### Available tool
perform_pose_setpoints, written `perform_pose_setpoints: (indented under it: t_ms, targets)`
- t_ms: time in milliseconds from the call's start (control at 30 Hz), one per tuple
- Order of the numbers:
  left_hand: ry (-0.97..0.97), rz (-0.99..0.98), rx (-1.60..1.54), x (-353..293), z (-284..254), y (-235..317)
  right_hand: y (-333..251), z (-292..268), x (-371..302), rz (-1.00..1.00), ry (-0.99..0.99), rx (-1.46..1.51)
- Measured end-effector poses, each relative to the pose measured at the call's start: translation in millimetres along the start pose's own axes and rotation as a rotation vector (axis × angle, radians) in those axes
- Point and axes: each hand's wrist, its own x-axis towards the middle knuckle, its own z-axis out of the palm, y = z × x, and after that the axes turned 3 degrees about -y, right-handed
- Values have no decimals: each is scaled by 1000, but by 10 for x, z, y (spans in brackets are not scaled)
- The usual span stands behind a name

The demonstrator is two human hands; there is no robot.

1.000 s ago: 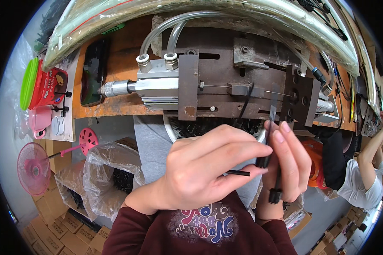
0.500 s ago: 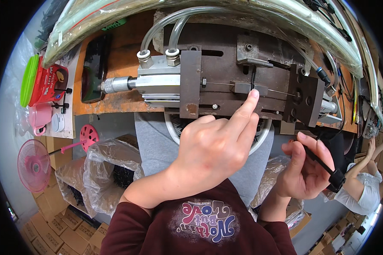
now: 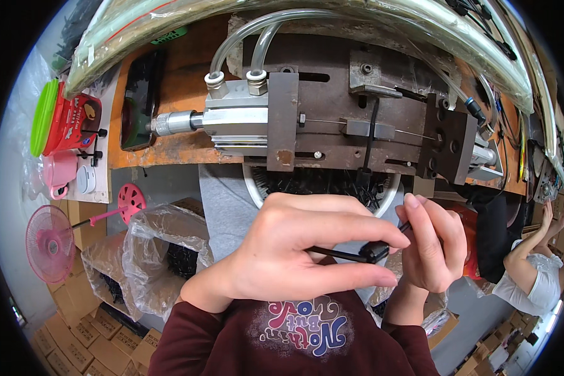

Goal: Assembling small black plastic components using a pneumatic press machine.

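Observation:
Over my lap, both hands are at a thin black rod with a thick knob point(image 3: 375, 252). My left hand point(image 3: 294, 250) curls around it, index finger at the knob and thumb below. The fingertips of my right hand point(image 3: 435, 244) pinch a narrow black end beside the knob; part of that grip is hidden. Beyond the hands, a second black rod point(image 3: 371, 135) lies across the small grey block point(image 3: 357, 128) of a dark metal fixture point(image 3: 332, 100). Its thick lower end hangs past the front edge of the fixture, over a white-rimmed container point(image 3: 254, 194) of black parts.
A silver cylinder point(image 3: 235, 119) with clear hoses point(image 3: 232, 50) is mounted left on the fixture. A phone point(image 3: 139, 100) lies on the wooden bench point(image 3: 182, 150). Plastic-lined bags point(image 3: 163, 235) and a pink fan point(image 3: 50, 244) stand lower left. Another person point(image 3: 536, 276) sits at far right.
My left hand has drawn back from the fixture to the knobbed rod. My right hand has turned and brought that rod inward. The rod on the fixture now shows fully.

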Motion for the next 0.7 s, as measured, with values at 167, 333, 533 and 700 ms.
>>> perform_pose_setpoints:
  t_ms: [167,333,533,700]
  targets:
    - [-103,-146,-112,-79,-140,92,31,-24,51,-34,-29,29]
    - [-5,49,222,-112,-59,63,69,65,26,-63,29,6]
    - [156,210,996,-53,45,-205,87,-23,-94,167,94,81]
    - [115,169,1231,78,121,-230,49,1,-140,271,86,244]
